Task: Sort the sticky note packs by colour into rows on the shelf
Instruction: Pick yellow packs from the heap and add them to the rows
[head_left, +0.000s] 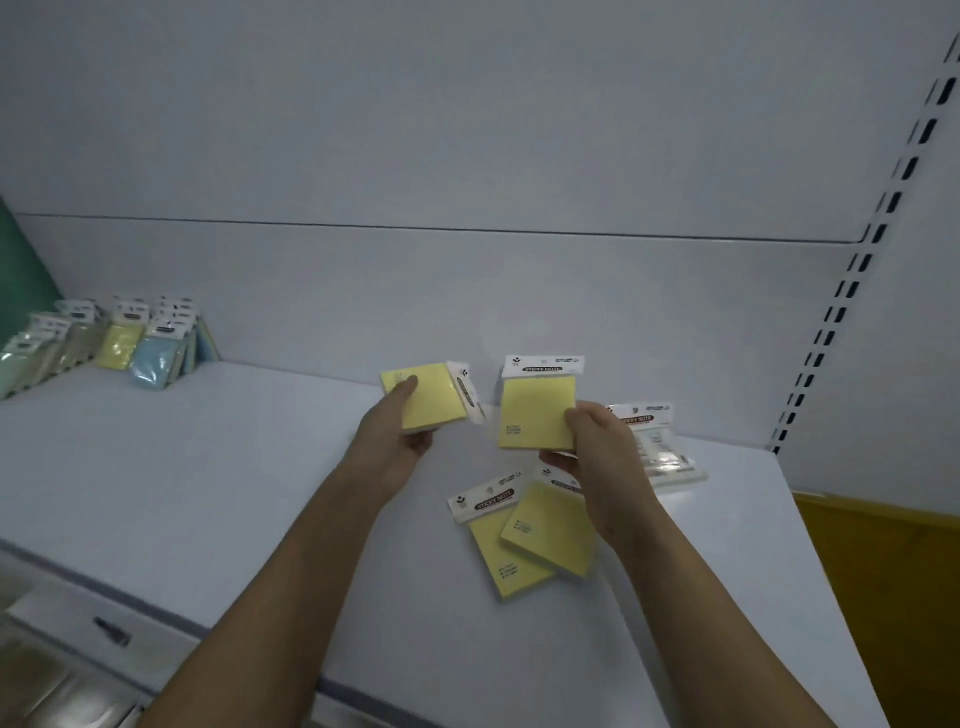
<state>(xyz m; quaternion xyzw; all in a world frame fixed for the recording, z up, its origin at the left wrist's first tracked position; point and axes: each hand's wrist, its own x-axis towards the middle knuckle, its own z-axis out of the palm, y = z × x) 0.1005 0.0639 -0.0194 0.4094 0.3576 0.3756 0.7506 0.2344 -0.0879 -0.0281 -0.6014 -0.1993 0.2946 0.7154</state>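
Above the shelf (208, 467), the left hand (400, 441) is gripping one yellow pack (431, 397), the right hand (597, 447) pinching another (535, 410), mid-sort. Next, both likely need carrying to the yellow row (122, 343) at far left.

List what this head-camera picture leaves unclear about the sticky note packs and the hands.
- Small print on the upright yellow pack in the right hand: too small, blurred.
- Pale packs behind that hand: colour unclear, partly hidden by the hand, glare.
- Sorted rows of packs far left: blurred, count unclear.
- Left hand fingers under its sideways yellow pack: hidden by the pack.
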